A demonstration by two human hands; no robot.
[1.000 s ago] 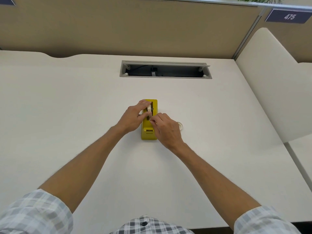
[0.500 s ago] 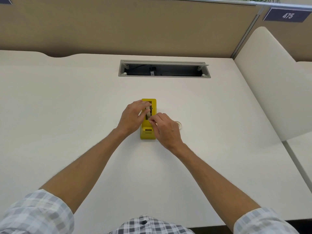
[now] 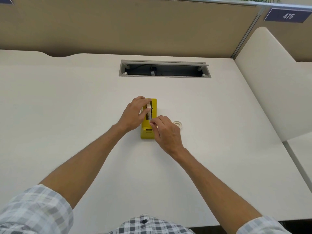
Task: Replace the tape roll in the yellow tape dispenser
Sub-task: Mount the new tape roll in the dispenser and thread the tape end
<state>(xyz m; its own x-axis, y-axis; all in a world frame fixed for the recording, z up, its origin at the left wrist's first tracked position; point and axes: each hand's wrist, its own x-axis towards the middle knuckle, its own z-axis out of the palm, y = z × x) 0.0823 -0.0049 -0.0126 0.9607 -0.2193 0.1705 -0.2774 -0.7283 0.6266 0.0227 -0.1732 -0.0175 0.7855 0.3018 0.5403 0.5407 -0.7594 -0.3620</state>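
Our left hand (image 3: 135,114) holds the tape roll (image 3: 148,109) seated in the yellow dispenser (image 3: 149,130) mid-table (image 3: 67,107), while our right hand (image 3: 166,130) pinches what's probably the loose end, pulling toward the cutter; spare roll (image 3: 177,124) just beside.

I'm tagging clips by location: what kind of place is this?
Most likely an office cubicle workstation: a pale desk with a recessed cable tray, tan partition panels, and a numbered sign reading 475.
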